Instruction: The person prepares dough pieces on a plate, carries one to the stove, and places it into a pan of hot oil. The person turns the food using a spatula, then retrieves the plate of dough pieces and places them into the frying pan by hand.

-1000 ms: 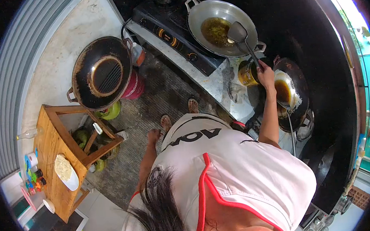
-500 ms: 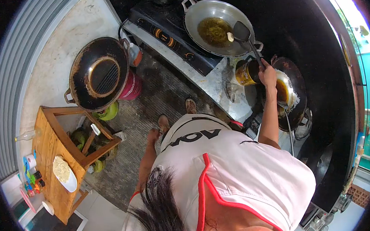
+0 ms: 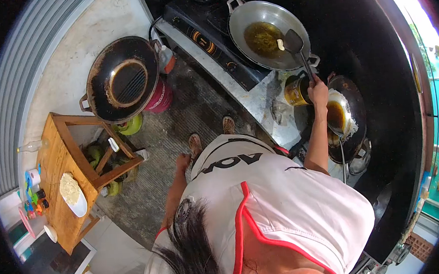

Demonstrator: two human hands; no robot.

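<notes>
My right hand (image 3: 318,93) is closed round the handle of a dark spatula (image 3: 293,42), whose blade is over the right side of a large silver wok (image 3: 246,32). Brown-yellow oil (image 3: 264,40) lies in the wok's bottom. A small pale piece (image 3: 280,45) sits against the blade's left edge. Down by my side hangs my left hand (image 3: 183,162), its fingers curled; whether it holds anything is hidden. Below the spatula handle stands a yellow tin (image 3: 295,91).
A black stove (image 3: 213,42) bears the wok. At right, a dark wok (image 3: 352,93) holds brown liquid and a metal ladle (image 3: 342,154). Another blackened wok (image 3: 94,69) stands at left above a wooden table (image 3: 57,162) with a white dish (image 3: 78,207).
The view has shifted slightly. The spatula blade has moved a little toward the wok's right rim, and the pale piece now shows more clearly at its left edge.
</notes>
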